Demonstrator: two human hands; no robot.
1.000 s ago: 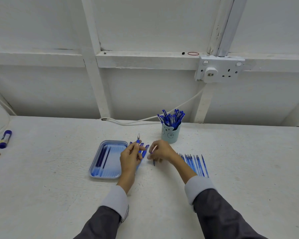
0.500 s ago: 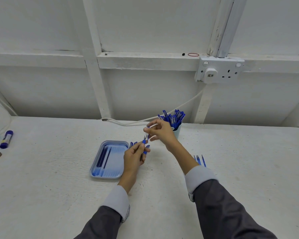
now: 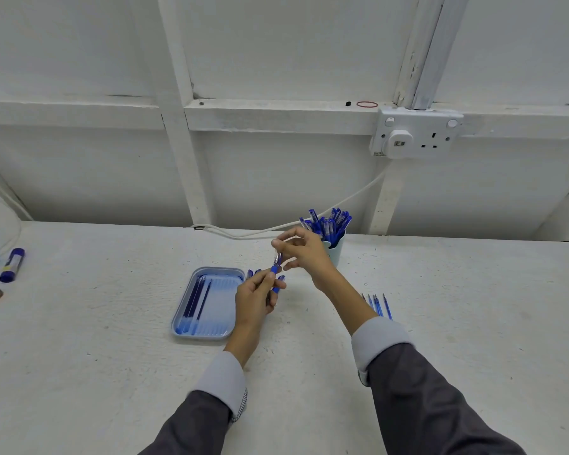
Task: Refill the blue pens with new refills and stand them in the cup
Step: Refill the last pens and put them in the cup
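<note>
I log: cup [image 3: 337, 252] already packed with pens [image 3: 327, 223] | left hand [image 3: 255, 298] grips blue pen [image 3: 275, 270], right hand [image 3: 304, 249] pinches its tip — mid-assembly | few loose pens [image 3: 253, 273], refills [image 3: 378, 305] left.

A single wide-angle view looks out from the person's head, facing forward and down. The left hand [image 3: 255, 298] and right hand [image 3: 304, 254] meet near mid-frame, fairly close to the lens, and both sleeves [image 3: 440, 405] run in from the bottom edge. The desk [image 3: 96, 356] spreads below and to either side of them. Beyond them the wall [image 3: 276, 44] fills the upper half, its lines bowed, probably by the lens.
</note>
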